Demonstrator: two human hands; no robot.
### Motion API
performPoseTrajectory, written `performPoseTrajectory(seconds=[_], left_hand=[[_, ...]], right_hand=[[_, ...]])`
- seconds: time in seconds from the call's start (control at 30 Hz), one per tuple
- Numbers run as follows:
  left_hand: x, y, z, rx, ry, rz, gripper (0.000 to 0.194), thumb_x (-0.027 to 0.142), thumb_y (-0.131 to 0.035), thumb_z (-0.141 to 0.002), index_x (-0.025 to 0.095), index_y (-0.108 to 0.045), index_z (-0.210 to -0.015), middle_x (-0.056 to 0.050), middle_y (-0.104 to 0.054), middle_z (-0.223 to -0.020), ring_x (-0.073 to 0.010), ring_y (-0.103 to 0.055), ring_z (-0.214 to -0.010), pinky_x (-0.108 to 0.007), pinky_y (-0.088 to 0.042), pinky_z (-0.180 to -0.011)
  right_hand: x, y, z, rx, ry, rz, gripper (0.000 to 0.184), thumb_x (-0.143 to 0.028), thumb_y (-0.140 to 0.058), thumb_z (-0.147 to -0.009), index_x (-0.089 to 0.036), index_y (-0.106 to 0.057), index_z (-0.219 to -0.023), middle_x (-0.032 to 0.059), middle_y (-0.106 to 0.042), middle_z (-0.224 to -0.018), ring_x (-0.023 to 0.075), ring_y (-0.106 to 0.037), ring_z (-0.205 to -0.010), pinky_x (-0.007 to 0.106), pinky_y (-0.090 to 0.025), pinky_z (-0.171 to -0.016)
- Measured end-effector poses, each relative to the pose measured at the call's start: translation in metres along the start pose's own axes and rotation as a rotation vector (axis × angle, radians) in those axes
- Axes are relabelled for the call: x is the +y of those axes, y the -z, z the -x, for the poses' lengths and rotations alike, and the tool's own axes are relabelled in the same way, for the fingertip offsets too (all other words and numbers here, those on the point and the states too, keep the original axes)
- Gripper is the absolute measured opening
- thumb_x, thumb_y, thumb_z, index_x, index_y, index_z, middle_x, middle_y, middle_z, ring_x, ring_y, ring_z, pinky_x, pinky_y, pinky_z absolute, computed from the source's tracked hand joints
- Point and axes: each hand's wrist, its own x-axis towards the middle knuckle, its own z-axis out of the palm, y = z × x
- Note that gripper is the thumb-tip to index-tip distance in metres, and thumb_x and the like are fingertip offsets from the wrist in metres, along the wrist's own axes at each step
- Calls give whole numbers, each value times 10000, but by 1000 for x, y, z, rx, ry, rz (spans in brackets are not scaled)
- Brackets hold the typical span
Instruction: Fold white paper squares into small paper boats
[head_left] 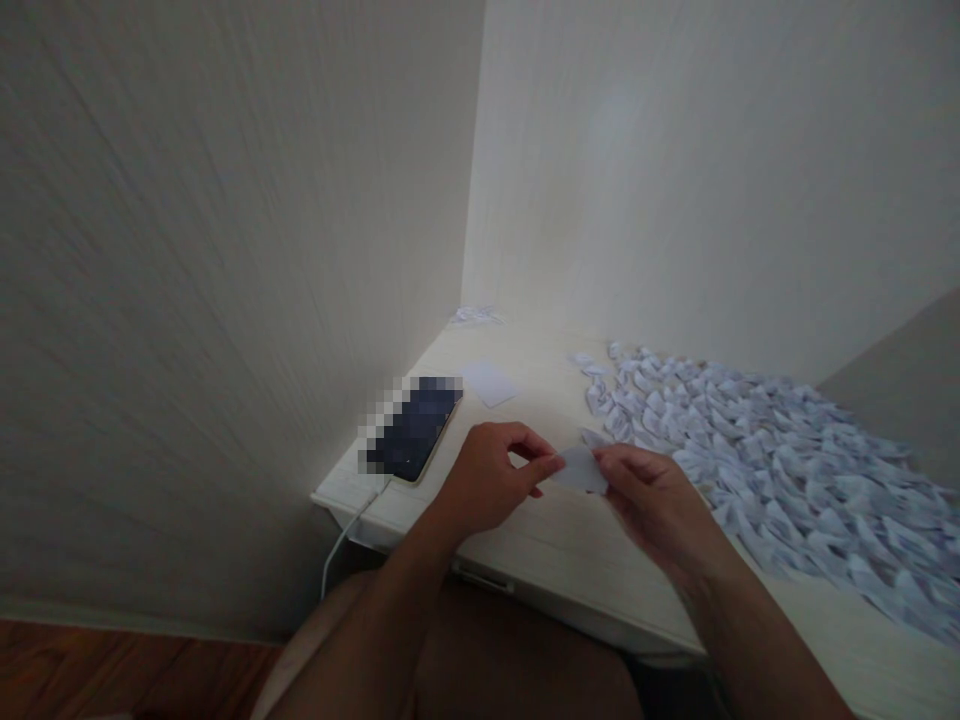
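Observation:
Between my two hands, over the front part of the desk, is a small piece of white paper (577, 468) that looks partly folded. My left hand (495, 475) pinches its left corner between thumb and forefinger. On the other side, my right hand (649, 495) grips the right edge with closed fingers. A flat stack or sheet of white paper (490, 383) lies on the desk beyond my left hand. To the right spreads a large heap of small folded paper pieces (780, 450), reaching close behind my right hand.
A dark-screened phone (416, 428), partly pixelated, lies at the desk's left edge, with a white cable (345, 530) hanging down from it. Paper scraps (475, 316) sit in the far corner. Walls (337, 200) close in the pale desk (540, 540) at left and back.

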Motion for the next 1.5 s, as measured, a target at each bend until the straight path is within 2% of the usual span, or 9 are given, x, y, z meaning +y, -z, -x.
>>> performPoseTrajectory(seconds=[0.2, 0.37, 0.5, 0.7, 0.83, 0.93, 1.17, 1.3, 1.5], left_hand=[[-2, -1, -1, -17, -4, 61, 200, 319, -755, -790, 119, -752, -795, -50, -719, -750, -141, -668, -603, -245, -611, -517], [1, -5, 0, 23, 26, 117, 173, 283, -786, -747, 132, -702, -750, -19, -672, -702, -129, -632, -631, -219, -590, -499], [4, -6, 3, 64, -39, 51, 155, 255, -782, -761, 150, -672, -734, 0, -663, -686, -117, -618, -597, -211, -561, -510], [14, 3, 10, -36, -408, -303, 97, 252, -723, -878, 182, -769, -828, -38, -740, -831, -125, -660, -699, -230, -550, -655], [15, 8, 14, -113, -452, -328, 202, 309, -802, -814, 171, -778, -961, -61, -757, -962, -132, -675, -722, -257, -576, -716], [12, 9, 14, -156, -478, -334, 266, 238, -798, -817, 162, -758, -1068, -82, -748, -1082, -128, -683, -747, -254, -592, -734], [9, 7, 10, -12, -564, -321, 167, 288, -758, -861, 187, -784, -991, -84, -770, -999, -145, -708, -758, -257, -611, -706], [12, 8, 11, 69, -548, -238, 174, 324, -775, -843, 186, -796, -946, -87, -778, -968, -149, -721, -745, -253, -624, -674], [13, 8, 9, 129, -504, -134, 148, 334, -788, -828, 191, -797, -862, -69, -776, -878, -150, -717, -734, -244, -622, -640]], right_hand=[[-4, -5, 0, 195, 226, 368, 281, -484, -833, -690, -219, -798, -777, 41, -741, -680, 178, -636, -582, 296, -502, -545], [-5, -9, 3, 280, 316, 399, 279, -419, -844, -704, -213, -749, -866, 26, -732, -673, 174, -654, -591, 287, -517, -563], [-8, -10, 4, 264, 299, 333, 317, -428, -862, -682, -208, -703, -846, 5, -689, -620, 141, -591, -513, 249, -464, -485], [-14, -8, 3, 222, 233, 270, 297, -410, -872, -654, -210, -690, -775, -9, -653, -593, 120, -548, -493, 219, -410, -452], [-12, -4, 2, 212, 200, 256, 297, -411, -865, -664, -202, -655, -672, -19, -609, -572, 97, -487, -477, 209, -351, -435], [-10, -3, 2, 223, 171, 214, 301, -432, -850, -687, -206, -652, -676, -24, -595, -567, 95, -466, -472, 211, -337, -430], [-6, 3, 1, 242, 187, 287, 298, -496, -810, -726, -212, -722, -713, 13, -641, -585, 130, -508, -482, 245, -379, -427], [-2, 9, 4, 218, 221, 229, 324, -550, -732, -801, -229, -782, -789, 58, -726, -731, 177, -616, -605, 277, -476, -507], [-4, 3, 15, 206, 266, 296, 226, -429, -829, -734, -277, -813, -900, 48, -764, -780, 203, -680, -664, 303, -560, -581]])
